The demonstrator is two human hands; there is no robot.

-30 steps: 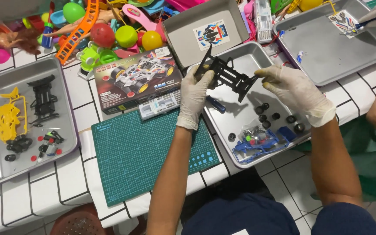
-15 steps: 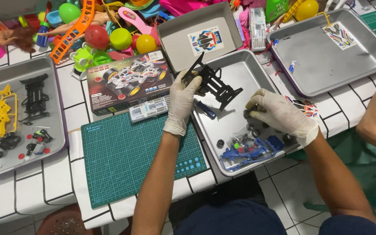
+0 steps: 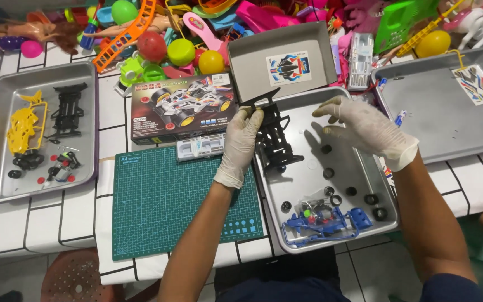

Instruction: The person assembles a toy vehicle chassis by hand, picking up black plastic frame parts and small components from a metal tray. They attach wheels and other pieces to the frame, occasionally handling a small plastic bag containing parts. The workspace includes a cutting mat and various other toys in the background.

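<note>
Left hand [image 3: 240, 140] — gloved, fingers curled and pinching the black toy-car chassis [image 3: 273, 134] along its left edge. The chassis stands tilted on end over the upper-left part of the middle metal tray [image 3: 364, 226], its lower end near the tray floor.

Right hand [image 3: 364, 130] — gloved, at 3 o'clock from the chassis and apart from it, fingers loosely spread and bent, gripping nothing visible; it hovers above the tray.

Small black wheels [image 3: 328, 173] lie scattered on the tray floor at 5 o'clock from the chassis. A blue parts frame [image 3: 322, 222] lies at the tray's 6 o'clock edge. A green cutting mat [image 3: 180, 198] lies at 8 o'clock, with the kit box [image 3: 183, 109] at 10 o'clock.
</note>
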